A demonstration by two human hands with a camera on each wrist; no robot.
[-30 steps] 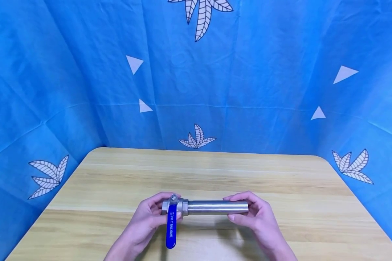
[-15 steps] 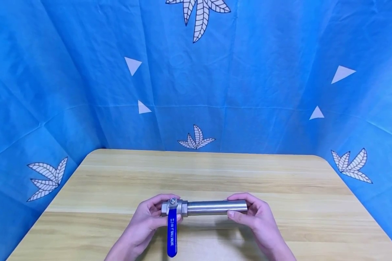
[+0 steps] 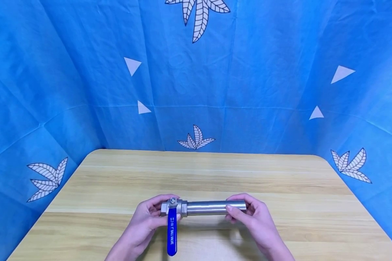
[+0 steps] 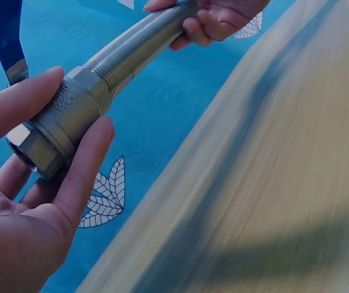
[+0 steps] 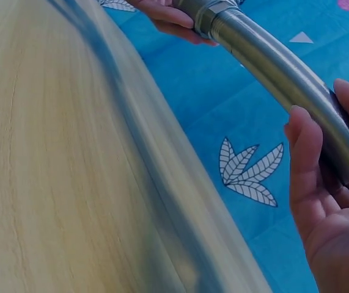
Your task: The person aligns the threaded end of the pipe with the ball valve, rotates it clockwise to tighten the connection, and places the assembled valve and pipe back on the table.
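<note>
My left hand (image 3: pixel 140 223) grips a steel ball valve (image 3: pixel 184 208) by its body, thumb on the near side and fingers behind. From the valve a blue lever handle (image 3: pixel 172 232) points toward me. A smooth steel pipe (image 3: pixel 205 208) runs rightward from the valve; in the left wrist view some threads (image 4: pixel 102 74) show where the two join. Near the pipe's free end, my right hand (image 3: pixel 259 223) holds it between thumb and fingers. Valve and pipe are held level above the table. The right wrist view shows the right fingers around the pipe (image 5: pixel 278 67).
Below the hands lies a light wood-grain table (image 3: pixel 196 174) with rounded far corners. A blue cloth (image 3: pixel 189 83) printed with white leaves and triangles hangs behind it and on both sides. Shadows of the hands and pipe fall on the tabletop.
The right thumb has moved up over the pipe, and its fingertips now show beneath it. The lever's end has tipped slightly nearer to me. The left hand keeps its hold.
</note>
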